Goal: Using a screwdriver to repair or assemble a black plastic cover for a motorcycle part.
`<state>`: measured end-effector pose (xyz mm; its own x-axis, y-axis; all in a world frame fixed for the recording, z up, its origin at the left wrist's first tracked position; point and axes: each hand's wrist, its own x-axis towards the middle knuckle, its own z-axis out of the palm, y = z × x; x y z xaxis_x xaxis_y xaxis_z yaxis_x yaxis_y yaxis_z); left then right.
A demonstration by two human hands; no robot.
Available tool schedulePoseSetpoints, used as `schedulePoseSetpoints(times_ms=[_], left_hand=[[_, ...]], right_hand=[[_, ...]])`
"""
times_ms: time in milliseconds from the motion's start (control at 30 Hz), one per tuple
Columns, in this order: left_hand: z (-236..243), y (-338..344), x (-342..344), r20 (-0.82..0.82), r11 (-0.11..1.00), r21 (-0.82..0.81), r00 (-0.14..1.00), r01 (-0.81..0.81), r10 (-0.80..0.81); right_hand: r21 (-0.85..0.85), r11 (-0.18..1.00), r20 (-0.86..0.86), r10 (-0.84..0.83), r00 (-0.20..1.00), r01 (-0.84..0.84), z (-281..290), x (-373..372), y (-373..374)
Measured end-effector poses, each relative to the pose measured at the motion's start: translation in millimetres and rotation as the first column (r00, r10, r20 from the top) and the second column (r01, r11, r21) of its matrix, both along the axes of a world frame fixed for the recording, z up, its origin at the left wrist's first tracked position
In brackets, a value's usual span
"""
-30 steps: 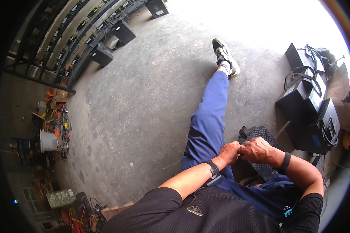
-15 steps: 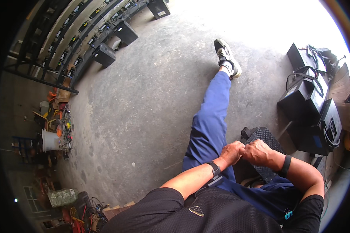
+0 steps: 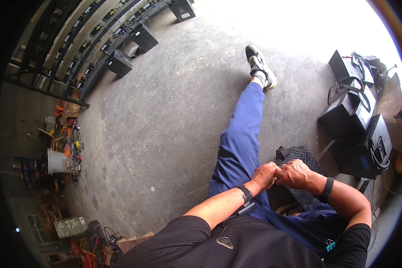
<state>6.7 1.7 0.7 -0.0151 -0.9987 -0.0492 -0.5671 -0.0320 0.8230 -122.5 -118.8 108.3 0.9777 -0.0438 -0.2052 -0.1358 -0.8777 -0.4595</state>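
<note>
The left hand (image 3: 264,175) and right hand (image 3: 295,173) are both closed into fists, knuckles touching, above the black mesh box (image 3: 304,157); what they grip between them is hidden. If it gives suddenly, in my judgement, a fist could strike that box's edge just beneath. Open concrete floor (image 3: 165,116) lies left of the left hand, while 3 or more black cases (image 3: 353,111) crowd the right.
</note>
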Motion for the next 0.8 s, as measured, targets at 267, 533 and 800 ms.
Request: schedulePoseSetpoints(times_ms=[267, 533, 800], left_hand=[[2.0, -1.4, -0.9, -0.036, 0.999, -0.046, 0.999, 0.001, -0.002], [-8.4, -1.2, -2.6, 0.024, 0.997, -0.072, 1.0, -0.019, 0.02], [-7.6, 0.2, -2.0, 0.051, 0.999, -0.035, 0.998, -0.026, 0.028]], right_hand=[[0.007, 1.0, -0.024, -0.019, 1.0, 0.019, -3.7, -1.4, -0.3], [-0.014, 1.0, 0.022, -0.009, 1.0, 0.009, -11.7, -1.9, 1.7], [-0.001, 1.0, 0.055, 0.02, 0.998, -0.02, -14.0, -2.5, 0.6]])
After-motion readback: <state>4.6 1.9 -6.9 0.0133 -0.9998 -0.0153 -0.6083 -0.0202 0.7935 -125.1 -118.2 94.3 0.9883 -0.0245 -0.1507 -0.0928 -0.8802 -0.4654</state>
